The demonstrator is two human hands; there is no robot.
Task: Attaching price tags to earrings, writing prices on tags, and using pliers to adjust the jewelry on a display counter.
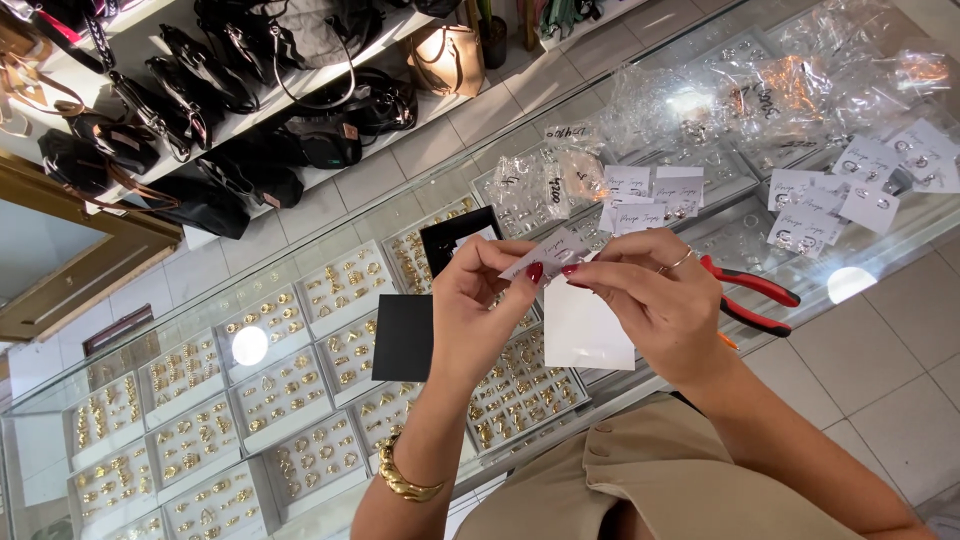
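While both your hands pinch small white card (545, 255) mid-frame, left hand (480, 310), right hand (655, 300), carded earrings (850, 190) pile upper right; loose bagged pieces (690, 105) remain.

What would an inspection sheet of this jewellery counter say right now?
Surface: glass display counter top over trays of gold-coloured rings.
Job's things: small white paper card, pinched between both hands above the counter.
Clutter: red-handled pliers, black square card, blank white card, loose white jewellery cards, clear plastic bags.
Hands: left hand and right hand each grip the small card; a ring is on the right hand, a gold bracelet on the left wrist.
Cables: nothing seen.
Surroundings: black handbags on white shelves, tiled floor.
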